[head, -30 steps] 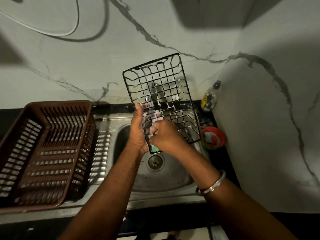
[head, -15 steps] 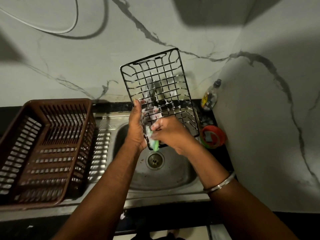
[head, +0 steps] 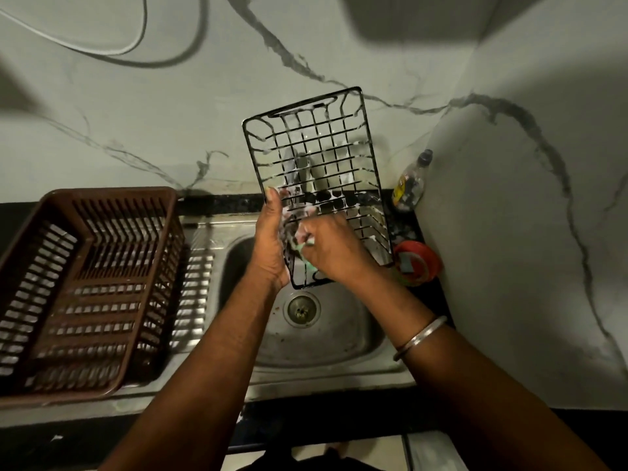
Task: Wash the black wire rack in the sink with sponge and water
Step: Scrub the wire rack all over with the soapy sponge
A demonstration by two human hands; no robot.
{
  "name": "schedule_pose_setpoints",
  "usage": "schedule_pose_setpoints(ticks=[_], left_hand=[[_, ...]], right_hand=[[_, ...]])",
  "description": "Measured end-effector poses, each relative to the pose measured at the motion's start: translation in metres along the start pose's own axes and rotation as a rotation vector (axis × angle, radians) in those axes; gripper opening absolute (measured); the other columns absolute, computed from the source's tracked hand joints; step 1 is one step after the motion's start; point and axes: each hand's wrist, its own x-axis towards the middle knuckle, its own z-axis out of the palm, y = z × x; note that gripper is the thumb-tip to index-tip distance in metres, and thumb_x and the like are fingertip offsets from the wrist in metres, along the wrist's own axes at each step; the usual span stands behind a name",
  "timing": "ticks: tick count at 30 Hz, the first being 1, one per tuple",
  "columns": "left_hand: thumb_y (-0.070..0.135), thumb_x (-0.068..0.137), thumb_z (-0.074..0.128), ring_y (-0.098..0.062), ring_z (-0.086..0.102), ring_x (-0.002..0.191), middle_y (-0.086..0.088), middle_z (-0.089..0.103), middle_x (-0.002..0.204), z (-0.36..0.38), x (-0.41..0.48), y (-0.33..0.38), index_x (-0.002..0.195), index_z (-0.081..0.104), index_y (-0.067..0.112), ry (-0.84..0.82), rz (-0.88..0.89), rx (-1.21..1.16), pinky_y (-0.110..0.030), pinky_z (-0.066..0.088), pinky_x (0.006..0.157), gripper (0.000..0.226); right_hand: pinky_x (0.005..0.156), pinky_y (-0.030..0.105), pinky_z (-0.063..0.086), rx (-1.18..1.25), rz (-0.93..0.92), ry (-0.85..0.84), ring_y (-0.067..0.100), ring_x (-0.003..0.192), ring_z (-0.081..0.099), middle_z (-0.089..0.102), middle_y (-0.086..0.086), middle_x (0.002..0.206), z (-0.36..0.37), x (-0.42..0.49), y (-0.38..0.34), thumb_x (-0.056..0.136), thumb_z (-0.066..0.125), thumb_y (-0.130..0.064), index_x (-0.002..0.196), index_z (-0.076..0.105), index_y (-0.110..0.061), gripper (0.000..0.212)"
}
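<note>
We hold the black rectangular wire rack [head: 319, 147] above the steel sink [head: 339, 341], long axis toward 12 o'clock. The left grip [head: 270, 246] clamps its 9 o'clock edge; the right grip [head: 334, 253] pinches the green sponge [head: 306, 248] against it.

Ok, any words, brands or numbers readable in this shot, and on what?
No text can be read.
Label on the bottle: yellow with dark print, too blurred to read.
Label patch on the red tub: too dim and small to read.
On the rack, sponge and brown basket: no print shows.
</note>
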Motion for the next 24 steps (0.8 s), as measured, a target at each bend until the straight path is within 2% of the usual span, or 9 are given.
schedule_pose_setpoints(ticks=[4, 6, 9, 11, 13, 16, 18, 20, 24], left_hand=[[0.082, 0.086, 0.062, -0.046, 0.066, 0.123, -0.034, 0.063, 0.136, 0.0, -0.001, 0.003, 0.142, 0.06, 0.003, -0.031, 0.001, -0.012, -0.069, 0.047, 0.112, 0.097], [0.078, 0.091, 0.057, -0.045, 0.066, 0.118, -0.04, 0.059, 0.136, 0.001, -0.002, 0.006, 0.14, 0.061, 0.003, -0.034, 0.008, -0.038, -0.066, 0.05, 0.109, 0.09], [0.078, 0.088, 0.059, -0.044, 0.066, 0.117, -0.033, 0.065, 0.131, 0.001, 0.0, 0.006, 0.144, 0.059, 0.004, -0.011, 0.003, -0.048, -0.061, 0.051, 0.107, 0.093], [0.077, 0.09, 0.056, -0.046, 0.068, 0.119, -0.031, 0.067, 0.132, 0.001, 0.001, 0.008, 0.141, 0.063, 0.008, 0.0, 0.0, -0.062, -0.061, 0.053, 0.106, 0.087], [0.079, 0.093, 0.052, -0.045, 0.069, 0.119, -0.027, 0.07, 0.129, -0.001, 0.004, 0.006, 0.14, 0.064, 0.01, 0.026, -0.017, -0.068, -0.061, 0.056, 0.104, 0.084], [0.076, 0.096, 0.054, -0.045, 0.066, 0.119, -0.027, 0.067, 0.13, 0.0, 0.006, 0.007, 0.144, 0.06, 0.005, 0.018, -0.044, -0.098, -0.065, 0.051, 0.108, 0.086], [0.077, 0.092, 0.061, -0.045, 0.062, 0.127, -0.025, 0.063, 0.138, -0.003, 0.009, 0.008, 0.148, 0.058, 0.009, 0.006, -0.064, -0.093, -0.07, 0.043, 0.113, 0.088], [0.074, 0.092, 0.064, -0.044, 0.067, 0.126, -0.021, 0.069, 0.137, -0.005, 0.014, 0.011, 0.145, 0.061, 0.02, 0.049, -0.063, -0.047, -0.072, 0.048, 0.108, 0.075], [0.054, 0.089, 0.081, -0.048, 0.065, 0.128, -0.027, 0.067, 0.138, -0.007, 0.021, 0.012, 0.145, 0.059, 0.009, 0.036, -0.064, -0.049, -0.074, 0.049, 0.105, 0.075]], right_hand=[[0.08, 0.043, 0.065, 0.216, 0.086, -0.171, 0.021, 0.084, 0.074, 0.074, -0.001, 0.088, -0.009, -0.002, 0.004, 0.082, 0.083, 0.0, 0.086, 0.072, -0.016, 0.02], [0.08, 0.038, 0.064, 0.215, 0.088, -0.104, 0.013, 0.082, 0.072, 0.072, -0.006, 0.087, -0.009, -0.001, 0.005, 0.081, 0.084, 0.0, 0.087, 0.074, -0.013, 0.018], [0.075, 0.033, 0.061, 0.082, -0.024, -0.103, 0.005, 0.079, 0.067, 0.069, -0.01, 0.083, -0.004, -0.007, -0.004, 0.081, 0.084, -0.001, 0.083, 0.072, -0.017, 0.02], [0.076, 0.033, 0.06, 0.226, 0.003, -0.232, 0.007, 0.077, 0.068, 0.073, -0.004, 0.084, -0.009, -0.008, -0.001, 0.08, 0.083, 0.001, 0.083, 0.071, -0.017, 0.022], [0.075, 0.033, 0.061, 0.304, 0.064, -0.221, 0.008, 0.081, 0.07, 0.075, -0.004, 0.088, -0.01, -0.007, 0.003, 0.081, 0.082, 0.0, 0.085, 0.072, -0.019, 0.022], [0.074, 0.026, 0.054, 0.15, -0.022, -0.135, 0.004, 0.084, 0.069, 0.073, -0.011, 0.091, -0.009, -0.013, 0.0, 0.086, 0.082, -0.008, 0.093, 0.074, -0.022, 0.017], [0.077, 0.024, 0.055, 0.166, -0.07, -0.288, 0.002, 0.087, 0.068, 0.071, -0.013, 0.098, -0.016, -0.018, 0.002, 0.089, 0.081, -0.019, 0.105, 0.072, -0.023, 0.019], [0.076, 0.028, 0.056, 0.028, -0.121, -0.388, 0.005, 0.092, 0.065, 0.066, -0.012, 0.109, -0.022, -0.02, 0.008, 0.087, 0.084, -0.031, 0.12, 0.06, -0.032, 0.041], [0.074, 0.035, 0.056, -0.206, -0.272, -0.136, 0.013, 0.09, 0.062, 0.065, -0.006, 0.11, 0.006, -0.025, 0.017, 0.084, 0.083, -0.03, 0.133, 0.05, -0.035, 0.059]])
